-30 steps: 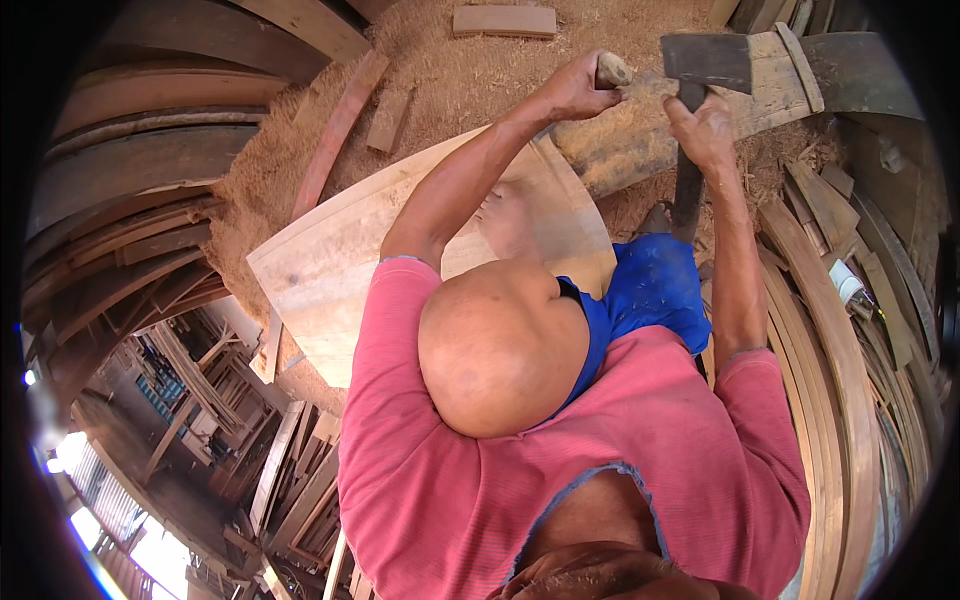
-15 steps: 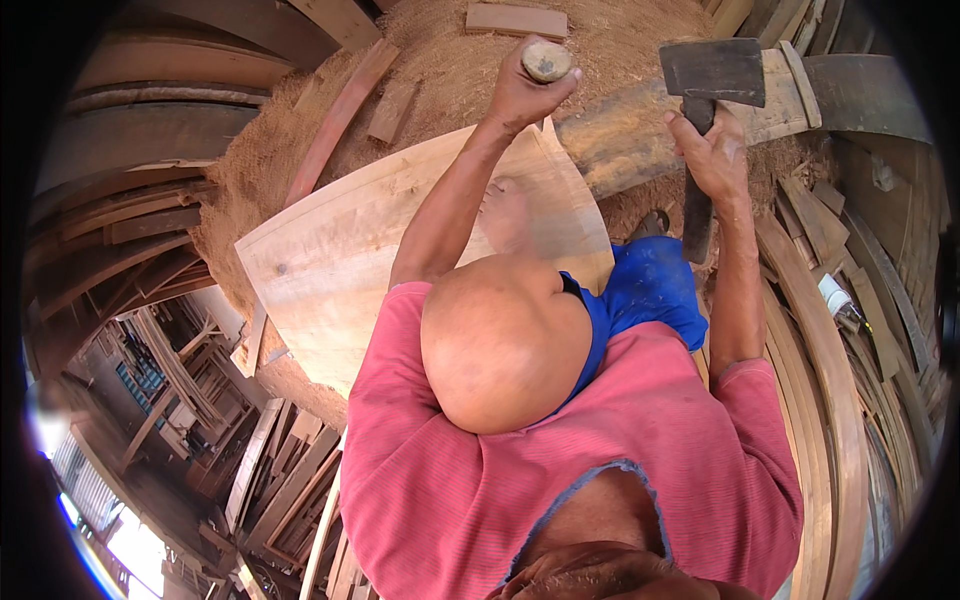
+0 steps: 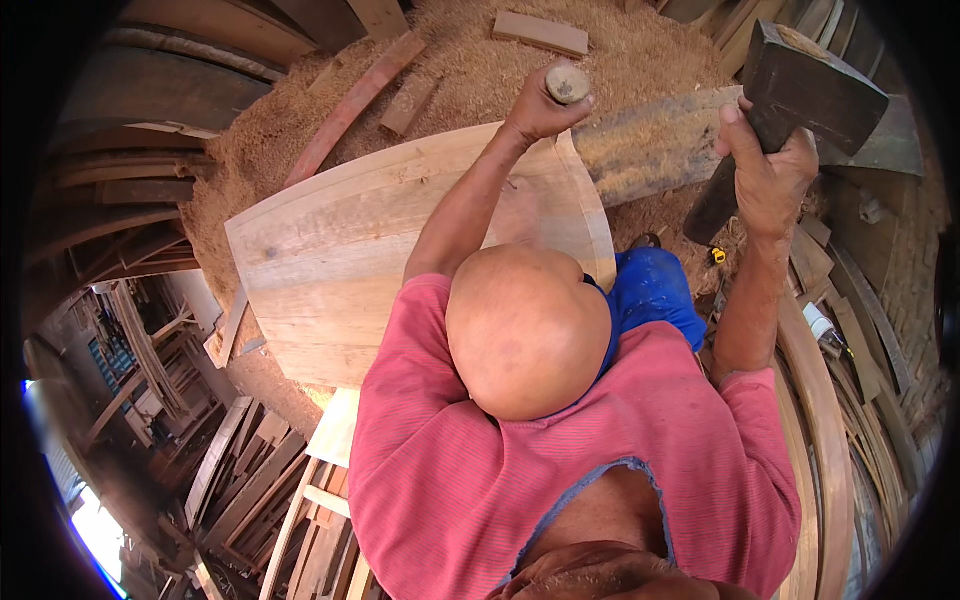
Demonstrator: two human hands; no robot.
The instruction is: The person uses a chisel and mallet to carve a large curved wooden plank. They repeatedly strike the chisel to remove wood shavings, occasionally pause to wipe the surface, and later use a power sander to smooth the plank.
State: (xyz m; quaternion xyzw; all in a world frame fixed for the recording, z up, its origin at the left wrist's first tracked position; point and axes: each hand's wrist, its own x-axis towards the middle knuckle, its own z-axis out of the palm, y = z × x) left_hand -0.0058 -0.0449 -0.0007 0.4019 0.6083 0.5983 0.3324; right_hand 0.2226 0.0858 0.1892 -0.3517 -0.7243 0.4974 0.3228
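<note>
Chisel (image 3: 567, 84): your left hand (image 3: 535, 112) is fisted round it at the curved wooden panel's (image 3: 340, 260) far edge, butt end facing up, blade hidden. Hatchet (image 3: 790, 110): your right hand (image 3: 768, 175) grips its handle, dark head raised upper right, sawdust floor (image 3: 470, 60) beyond.

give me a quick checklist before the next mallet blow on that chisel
1. Left hand gripping the chisel below its round butt: ok.
2. Right hand closed on the mallet handle, head raised: ok.
3. Chisel butt bare, no fingers over it: ok.
4. Chisel tip seated on the curved panel: cannot tell, the hand hides it.
5. Panel held against sliding: cannot tell, no clamp shows.
6. Blue-clad knee away from the chisel: ok.
</note>
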